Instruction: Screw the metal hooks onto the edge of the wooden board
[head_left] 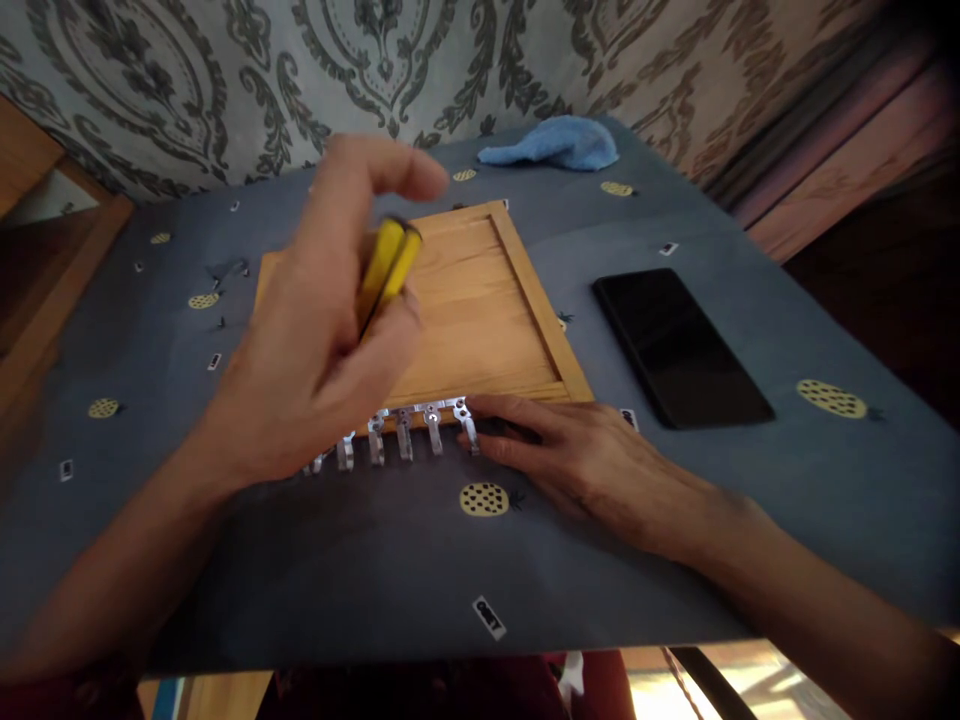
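Observation:
My left hand (pixel 322 320) is raised over the left part of a wooden framed board (pixel 472 310), its fingers curled round a yellow-and-black screwdriver handle (pixel 391 262). The index finger sticks out bent, and motion blurs the hand a little. The tool's tip is hidden. Along the board's near edge lies a silvery metal hook rail (pixel 405 430), with several hooks pointing towards me. My right hand (pixel 592 455) rests at the near right corner of the board, thumb and fingers holding the rail's right end against the edge. My left wrist partly covers the rail's left end.
A black smartphone (pixel 682 345) lies right of the board. Further back is a crumpled blue cloth (pixel 555 143) by the patterned wall covering (pixel 390 70). The grey tablecloth (pixel 360 570) carries printed pineapples. A wooden furniture piece (pixel 67 270) stands at the left edge.

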